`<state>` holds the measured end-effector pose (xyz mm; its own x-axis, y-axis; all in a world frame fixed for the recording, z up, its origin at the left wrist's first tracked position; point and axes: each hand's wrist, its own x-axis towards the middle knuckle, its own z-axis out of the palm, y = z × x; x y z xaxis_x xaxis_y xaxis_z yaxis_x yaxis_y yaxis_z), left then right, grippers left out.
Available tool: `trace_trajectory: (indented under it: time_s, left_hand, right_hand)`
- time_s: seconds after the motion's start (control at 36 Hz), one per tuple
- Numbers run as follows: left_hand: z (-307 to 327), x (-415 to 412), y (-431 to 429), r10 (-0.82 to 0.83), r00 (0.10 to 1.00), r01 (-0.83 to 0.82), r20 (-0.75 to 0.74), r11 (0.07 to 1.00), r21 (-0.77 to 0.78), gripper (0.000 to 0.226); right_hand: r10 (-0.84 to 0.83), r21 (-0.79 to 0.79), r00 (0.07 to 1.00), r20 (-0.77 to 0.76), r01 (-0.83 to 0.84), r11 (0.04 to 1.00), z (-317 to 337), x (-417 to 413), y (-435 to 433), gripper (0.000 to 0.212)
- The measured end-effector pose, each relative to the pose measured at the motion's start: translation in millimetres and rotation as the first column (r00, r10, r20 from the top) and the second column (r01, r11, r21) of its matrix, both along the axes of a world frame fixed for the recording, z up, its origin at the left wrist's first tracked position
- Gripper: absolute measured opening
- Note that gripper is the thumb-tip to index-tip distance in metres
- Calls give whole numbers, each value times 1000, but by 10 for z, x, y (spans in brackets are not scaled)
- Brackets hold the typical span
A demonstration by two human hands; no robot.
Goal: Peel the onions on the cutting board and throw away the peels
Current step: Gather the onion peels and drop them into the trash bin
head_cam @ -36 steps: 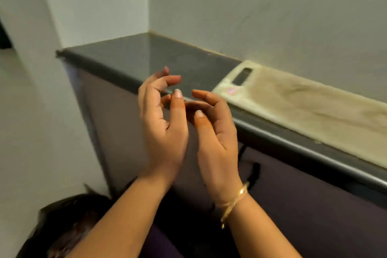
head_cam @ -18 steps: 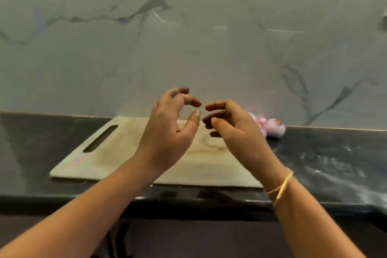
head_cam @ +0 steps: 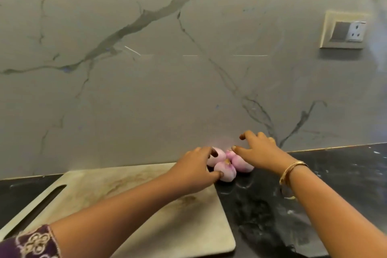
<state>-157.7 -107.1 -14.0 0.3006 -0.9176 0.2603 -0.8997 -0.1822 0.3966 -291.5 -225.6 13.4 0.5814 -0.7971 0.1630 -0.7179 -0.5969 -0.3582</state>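
The onions sat just off the cutting board's far right corner, so my left hand curled round the nearest while my right hand, fingers spread, covered the others to gather them.

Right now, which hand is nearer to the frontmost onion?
Left. The left hand touches the frontmost onion from its left side; the right hand reaches over the onions behind it.

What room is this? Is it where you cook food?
Most likely a home kitchen: a cutting board lies on a dark stone counter, pink onions sit beside the board, and a power socket is set in the marble-look wall.
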Motion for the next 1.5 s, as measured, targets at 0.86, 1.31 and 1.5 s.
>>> trace_trajectory:
  time_s: [0.86, 1.31, 1.5]
  left_hand:
    - [-294, -89, -547, 95, 956, -39, 277, 978, -204, 23]
    - [151, 578, 466, 149, 989, -151, -20, 981, -121, 45]
    - [192, 1087, 1038, 202, 972, -216, -117, 968, -126, 69]
  right_hand:
    - [43, 136, 999, -4, -42, 990, -340, 110, -312, 42]
    - [68, -60, 992, 104, -62, 996, 20, 105, 86, 32]
    - [312, 23, 924, 222, -324, 946, 140, 643, 579, 31]
